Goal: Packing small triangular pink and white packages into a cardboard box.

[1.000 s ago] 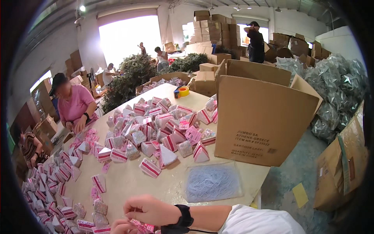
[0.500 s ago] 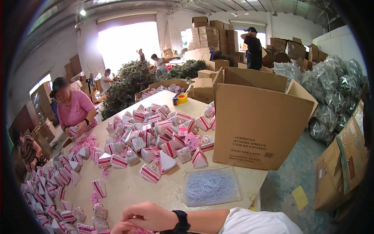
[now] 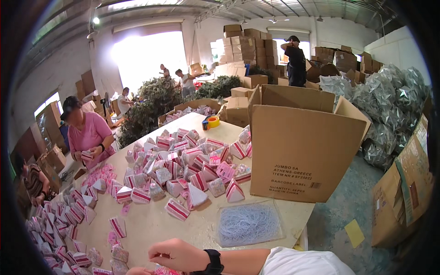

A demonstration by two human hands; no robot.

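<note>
My right hand (image 3: 176, 254), with a black band at the wrist, reaches in from the right along the lower edge. Its fingers are curled into a pinch; whatever lies in them is too small to make out. Just below it, a small pink-and-white piece (image 3: 166, 269) shows partly at the edge of view. My left hand (image 3: 140, 271) appears only as a sliver beside that piece, its fingers mostly cut off. Close by lie wedge-shaped cake-slice ornaments (image 3: 177, 209) with pink and white stripes. A shallow clear tray (image 3: 280, 233) holds tangled pale thin strings (image 3: 247, 225).
A large open carton (image 3: 302, 156) stands on the table's right side. Ornaments and pink tags (image 3: 225, 172) are heaped mid-table, with more along the left. A tape roll (image 3: 211, 122) sits at the far edge. A co-worker in pink (image 3: 89, 137) handles a piece at the left.
My right hand has risen slightly and shifted right, apart from the left hand, which has sunk toward the lower edge. The view has tilted a little. The co-worker in pink still holds a piece.
</note>
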